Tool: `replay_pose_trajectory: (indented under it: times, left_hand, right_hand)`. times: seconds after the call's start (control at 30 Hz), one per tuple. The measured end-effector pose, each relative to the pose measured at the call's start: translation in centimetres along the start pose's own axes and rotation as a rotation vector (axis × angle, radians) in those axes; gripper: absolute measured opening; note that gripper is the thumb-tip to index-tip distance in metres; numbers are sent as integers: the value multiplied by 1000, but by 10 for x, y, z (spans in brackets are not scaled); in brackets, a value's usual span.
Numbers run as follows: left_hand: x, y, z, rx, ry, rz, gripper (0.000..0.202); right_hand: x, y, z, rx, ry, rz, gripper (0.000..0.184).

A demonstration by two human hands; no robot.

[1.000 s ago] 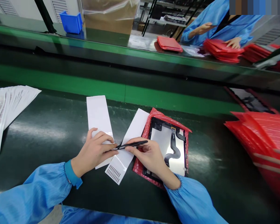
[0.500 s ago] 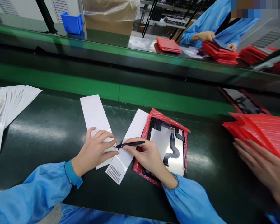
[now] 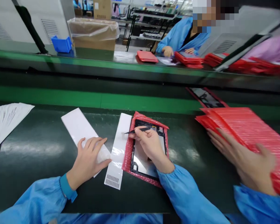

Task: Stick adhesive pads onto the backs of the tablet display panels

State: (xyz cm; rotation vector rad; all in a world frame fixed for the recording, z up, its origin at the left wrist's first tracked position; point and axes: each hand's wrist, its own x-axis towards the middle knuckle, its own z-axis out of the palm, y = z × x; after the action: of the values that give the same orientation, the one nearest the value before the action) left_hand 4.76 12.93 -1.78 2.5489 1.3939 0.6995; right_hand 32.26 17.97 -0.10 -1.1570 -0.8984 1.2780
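My left hand (image 3: 90, 155) lies over the lower part of a white sheet (image 3: 80, 123), fingers spread and thumb apart. Black tweezers (image 3: 130, 132) are pinched in my right hand (image 3: 150, 144), their tip pointing left over the second strip's edge. This white strip (image 3: 119, 141) carries rows of small grey labels (image 3: 112, 180) at its near end. Under my right hand is a tablet screen panel (image 3: 142, 160) with a black frame and silvery back. It rests on a red bubble-wrap bag (image 3: 126, 160). My right hand covers part of the panel; whether the tweezers' tip holds anything is too small to tell.
A fan of printed sheets (image 3: 11, 119) lies at left. At right, another person's hand (image 3: 249, 161) rests on stacked red bubble bags (image 3: 252, 124); another panel (image 3: 207, 97) lies behind. Across the raised ledge are a blue bin (image 3: 61, 44), red bags (image 3: 147, 56) and a co-worker (image 3: 177, 39).
My right hand has lifted the tweezers away from my left hand, up and right over the panel. My left fingers stay on the sheet. The view has shifted right and tilted up.
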Motion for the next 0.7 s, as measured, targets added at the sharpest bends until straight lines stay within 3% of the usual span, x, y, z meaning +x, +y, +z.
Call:
replay_pose_trajectory:
  times: [0.17,0.23,0.3,0.5,0.7]
  left_hand:
    - [24,28,10,-44,1,244,31]
    - [41,38,20,-67,-13,296,31]
    - [53,47,30,-115,-38,313,33]
    - [48,72,42,-384,-188,388,17]
    - [45,65,49,-219,-47,449,16]
  right_hand:
    - [11,-29,-72,46,351,-261,46]
    - [8,-26,-97,8,441,-303,46]
    - [5,-16,-112,-24,449,-275,48]
    - [19,2,-109,-71,281,-141,52]
    - [9,-12,-86,-140,157,-87,60]
